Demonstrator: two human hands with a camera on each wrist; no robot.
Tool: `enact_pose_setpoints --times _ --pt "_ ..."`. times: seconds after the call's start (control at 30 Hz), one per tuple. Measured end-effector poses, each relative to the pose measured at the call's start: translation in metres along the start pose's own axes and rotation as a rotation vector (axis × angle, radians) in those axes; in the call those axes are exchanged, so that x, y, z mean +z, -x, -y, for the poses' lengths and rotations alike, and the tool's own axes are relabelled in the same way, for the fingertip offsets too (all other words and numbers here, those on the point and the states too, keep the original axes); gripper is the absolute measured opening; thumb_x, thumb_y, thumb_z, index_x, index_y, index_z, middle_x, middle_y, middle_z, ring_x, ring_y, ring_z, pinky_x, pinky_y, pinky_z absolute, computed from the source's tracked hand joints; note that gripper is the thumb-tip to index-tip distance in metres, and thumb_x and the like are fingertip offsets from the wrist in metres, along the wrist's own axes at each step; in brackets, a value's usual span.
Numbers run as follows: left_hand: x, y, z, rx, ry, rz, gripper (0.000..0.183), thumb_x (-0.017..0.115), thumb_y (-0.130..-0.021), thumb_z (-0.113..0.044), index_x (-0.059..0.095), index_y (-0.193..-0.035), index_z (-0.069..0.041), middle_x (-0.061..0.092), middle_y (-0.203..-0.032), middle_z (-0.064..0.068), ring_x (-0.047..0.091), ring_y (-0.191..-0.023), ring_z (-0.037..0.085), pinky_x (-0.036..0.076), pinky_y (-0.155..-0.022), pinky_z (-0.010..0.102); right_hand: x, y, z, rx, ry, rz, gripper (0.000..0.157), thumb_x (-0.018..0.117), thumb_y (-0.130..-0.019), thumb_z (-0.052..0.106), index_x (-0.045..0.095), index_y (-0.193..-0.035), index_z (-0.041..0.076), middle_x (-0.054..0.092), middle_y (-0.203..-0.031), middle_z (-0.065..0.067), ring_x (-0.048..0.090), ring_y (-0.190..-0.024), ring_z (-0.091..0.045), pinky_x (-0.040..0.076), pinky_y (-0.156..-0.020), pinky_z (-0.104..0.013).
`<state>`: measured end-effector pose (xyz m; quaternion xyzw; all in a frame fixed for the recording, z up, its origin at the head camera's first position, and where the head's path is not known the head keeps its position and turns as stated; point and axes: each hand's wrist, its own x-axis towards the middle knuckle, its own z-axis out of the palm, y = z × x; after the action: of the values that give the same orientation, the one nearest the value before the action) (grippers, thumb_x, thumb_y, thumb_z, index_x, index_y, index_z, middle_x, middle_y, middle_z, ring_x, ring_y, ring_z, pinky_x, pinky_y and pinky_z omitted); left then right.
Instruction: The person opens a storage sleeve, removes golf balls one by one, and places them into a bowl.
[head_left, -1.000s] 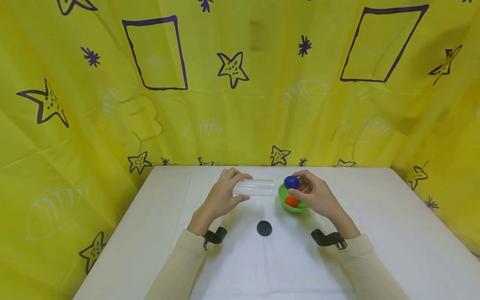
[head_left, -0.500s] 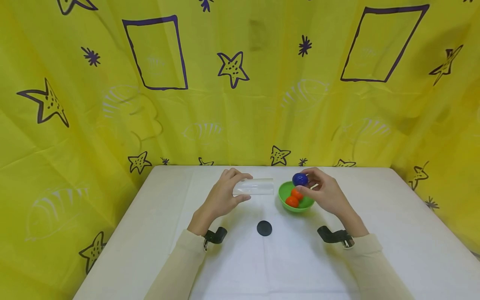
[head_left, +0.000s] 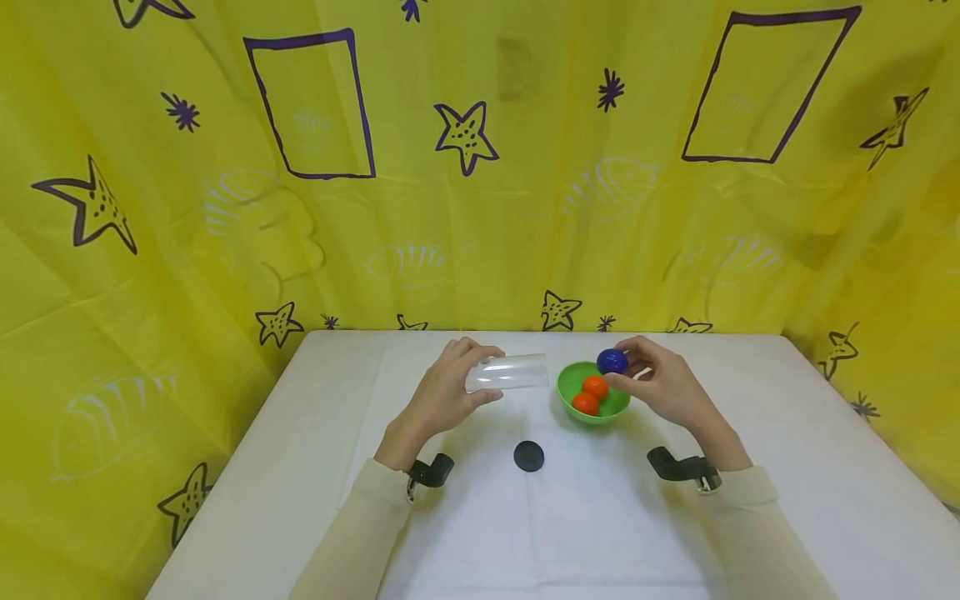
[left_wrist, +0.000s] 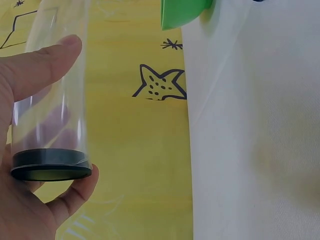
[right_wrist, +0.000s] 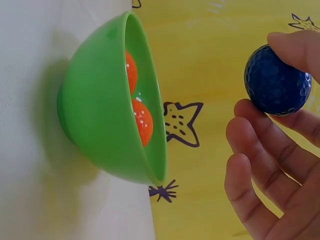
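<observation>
My left hand (head_left: pixel 444 390) grips a clear plastic tube (head_left: pixel 513 372) that lies nearly sideways, its far end pointing right. In the left wrist view a black cap (left_wrist: pixel 50 164) closes the tube's near end, and the tube looks empty. With thumb and fingertips, my right hand (head_left: pixel 663 379) pinches a dark blue golf ball (right_wrist: pixel 277 80) above the right rim of a green bowl (head_left: pixel 576 417). Two orange balls rest inside the bowl: one orange ball (head_left: pixel 596 387) behind, another orange ball (head_left: pixel 585 404) in front.
A black round cap (head_left: pixel 528 456) lies flat on the white table (head_left: pixel 570 533), in front of the tube and bowl. Yellow curtain (head_left: pixel 510 225) with drawn stars hangs behind the table and along its sides.
My right hand has moved right with the blue golf ball, from over the bowl's middle to its right rim, uncovering both orange balls. The tube's open end has tilted slightly.
</observation>
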<state>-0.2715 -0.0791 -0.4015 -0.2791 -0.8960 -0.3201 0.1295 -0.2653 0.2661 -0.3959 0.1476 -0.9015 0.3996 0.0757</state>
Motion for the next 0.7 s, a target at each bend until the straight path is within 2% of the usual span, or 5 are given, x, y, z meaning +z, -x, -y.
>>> enact_pose_setpoints --times 0.37,0.7 --pt "0.001 0.0 0.0 -0.026 0.0 0.011 0.051 0.084 -0.086 -0.024 0.063 -0.132 -0.02 0.063 -0.124 0.004 0.055 -0.113 0.024 0.055 -0.09 0.043 -0.004 0.001 -0.009 0.024 0.02 0.034 0.041 0.078 -0.091 0.025 0.062 -0.122 0.004 0.069 -0.098 -0.012 0.062 -0.089 -0.024 0.052 -0.071 -0.027" --pt "0.002 -0.001 0.002 -0.036 0.001 0.014 0.051 0.084 -0.086 -0.025 0.063 -0.133 -0.021 0.063 -0.125 0.004 0.055 -0.112 0.024 0.053 -0.089 0.043 -0.005 0.001 -0.018 0.023 0.049 0.056 0.04 0.079 -0.091 0.025 0.063 -0.12 0.004 0.07 -0.099 -0.01 0.062 -0.09 -0.022 0.051 -0.072 -0.027"
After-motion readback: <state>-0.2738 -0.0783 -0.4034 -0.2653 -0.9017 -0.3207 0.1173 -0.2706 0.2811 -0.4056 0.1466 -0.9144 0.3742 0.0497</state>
